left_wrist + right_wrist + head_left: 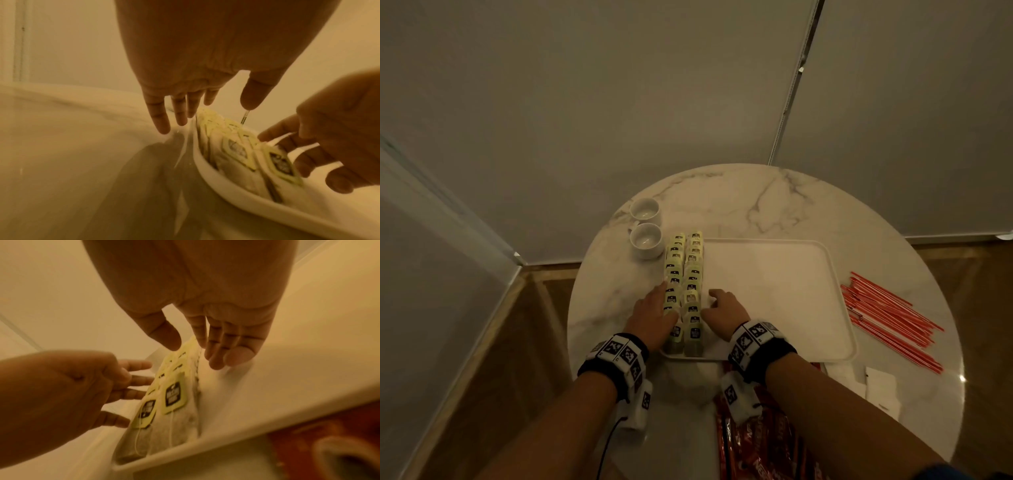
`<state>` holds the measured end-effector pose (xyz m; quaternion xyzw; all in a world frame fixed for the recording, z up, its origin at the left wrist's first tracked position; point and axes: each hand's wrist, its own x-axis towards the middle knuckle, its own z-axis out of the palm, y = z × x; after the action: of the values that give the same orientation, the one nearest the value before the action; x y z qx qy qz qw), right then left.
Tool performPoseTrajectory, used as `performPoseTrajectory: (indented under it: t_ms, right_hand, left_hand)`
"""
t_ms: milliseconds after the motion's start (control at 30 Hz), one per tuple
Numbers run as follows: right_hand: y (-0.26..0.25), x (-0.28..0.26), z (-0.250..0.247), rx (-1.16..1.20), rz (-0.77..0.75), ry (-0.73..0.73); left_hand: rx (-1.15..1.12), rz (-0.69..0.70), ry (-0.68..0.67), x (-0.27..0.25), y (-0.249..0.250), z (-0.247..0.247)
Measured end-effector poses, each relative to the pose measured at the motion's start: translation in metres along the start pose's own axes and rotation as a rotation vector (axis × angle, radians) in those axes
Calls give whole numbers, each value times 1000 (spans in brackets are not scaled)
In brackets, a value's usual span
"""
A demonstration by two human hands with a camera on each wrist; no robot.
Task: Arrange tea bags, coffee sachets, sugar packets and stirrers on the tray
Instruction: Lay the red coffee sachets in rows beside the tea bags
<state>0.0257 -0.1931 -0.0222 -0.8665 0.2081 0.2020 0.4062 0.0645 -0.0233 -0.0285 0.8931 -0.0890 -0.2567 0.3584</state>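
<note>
From the head view, two rows of tea bags (685,287) lie along the left side of the white tray (839,301) on the marble table (756,205); the left hand (654,317) and right hand (722,313) flank them, fingers loose, grasping nothing. Red stirrers (890,318) lie right of the tray, two white cups (645,238) at its far left corner, red coffee sachets (763,442) nearer the person.

The left wrist view shows straight fingers (158,116) just outside the tray rim.

The right wrist view shows relaxed fingers (236,353) beside the yellow-tagged bags

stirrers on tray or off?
Off. The red stirrers lie on the table, right of the tray.
</note>
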Motion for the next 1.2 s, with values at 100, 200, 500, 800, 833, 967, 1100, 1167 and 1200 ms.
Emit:
performPoseTrajectory:
  t_ms: [100, 200, 500, 800, 833, 967, 1100, 1167, 1200]
  right_hand:
    - [12, -21, -14, -46, -53, 51]
    - [27, -52, -26, -168, -156, 7]
    - [73, -151, -5, -542, -186, -164]
    - [78, -136, 16, -546, -280, 156]
    - [76, -130, 14, -612, -302, 133]
    - [67, -111, 12, -861, -364, 36]
    - [64, -106, 8, -877, -417, -8]
    - [61, -106, 0, -808, -410, 1]
    - [61, -106, -5, -779, -404, 17]
  left_hand:
    - [-81, 22, 29, -7, -6, 0]
    - [-85, 15, 86, -20, -12, 7]
    - [154, 277, 139, -65, -13, 25]
    - [351, 385, -114, -91, 2, 45]
    - [370, 367, -138, -91, 4, 48]
    - [455, 305, -207, -91, 17, 55]
    - [456, 261, -259, -92, 31, 59]
    - [308, 244, -276, -91, 36, 61]
    - [198, 214, -272, -90, 38, 61]
